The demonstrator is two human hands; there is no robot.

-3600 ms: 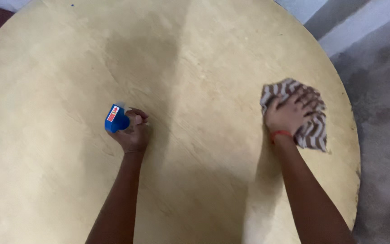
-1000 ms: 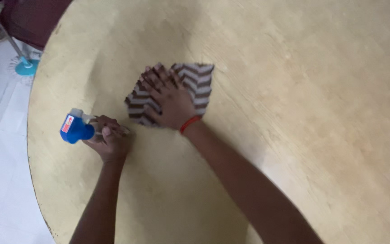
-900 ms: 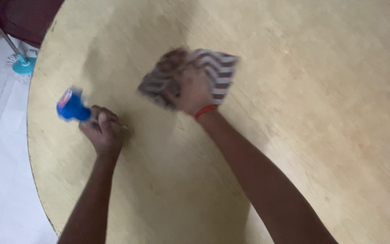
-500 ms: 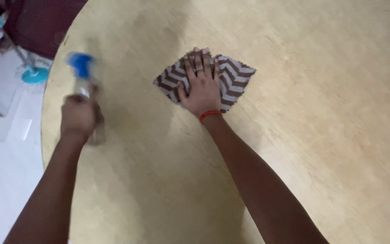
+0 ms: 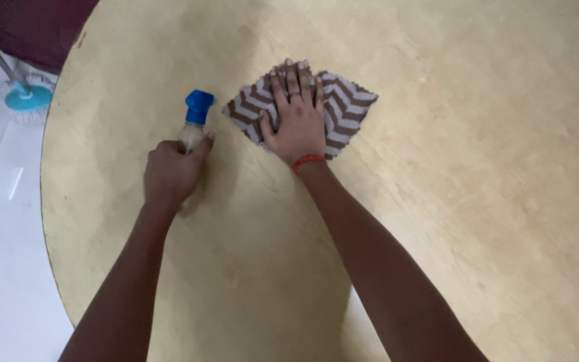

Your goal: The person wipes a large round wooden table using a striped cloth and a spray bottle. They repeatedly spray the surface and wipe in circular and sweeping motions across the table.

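My left hand (image 5: 169, 175) grips a clear spray bottle with a blue nozzle (image 5: 194, 122), lying tilted over the round wooden table (image 5: 437, 201), nozzle pointing away from me. My right hand (image 5: 296, 121) lies flat, fingers spread, on a brown-and-white zigzag cloth (image 5: 343, 114) spread on the table just right of the bottle. A red band circles my right wrist.
The table's left edge (image 5: 47, 221) curves close to my left arm, with white floor beyond it. A turquoise mop base with a pole (image 5: 25, 96) stands on the floor at the upper left, beside a dark maroon piece of furniture (image 5: 28, 27).
My right hand slid the cloth from the table's right side to its left part. My left hand swung the bottle out toward the left edge, then back in beside the cloth.
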